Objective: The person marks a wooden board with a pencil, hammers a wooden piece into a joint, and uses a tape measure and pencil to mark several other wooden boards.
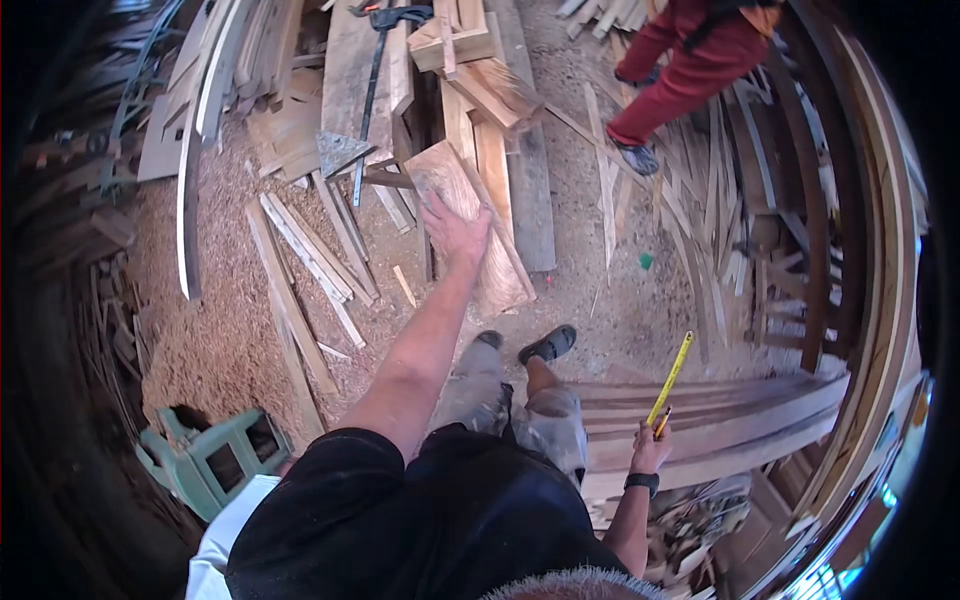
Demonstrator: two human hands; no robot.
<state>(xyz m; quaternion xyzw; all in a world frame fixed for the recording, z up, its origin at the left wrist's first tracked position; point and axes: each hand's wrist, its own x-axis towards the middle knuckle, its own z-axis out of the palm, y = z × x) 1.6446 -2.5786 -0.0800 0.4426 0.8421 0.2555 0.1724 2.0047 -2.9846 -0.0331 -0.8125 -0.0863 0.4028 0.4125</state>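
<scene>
My left hand [458,232] lies over a short wide wooden board [505,270], its fingers wrapped at the board's edge. The board is tilted and rests near the end of a stack of longer planks [492,170]. Out to the right, my right hand [652,448] is closed on a yellow tape measure, whose blade [672,375] sticks out extended, and a pencil [662,422] shows beside it. The body of the tape measure is hidden in the hand.
Another person in red trousers [690,65] stands at the upper right. A clamp [375,80] and a metal square [340,152] lie on planks. Thin offcuts [305,250] litter the floor. A green plastic chair [225,455] is lower left; boards [700,420] lie at right.
</scene>
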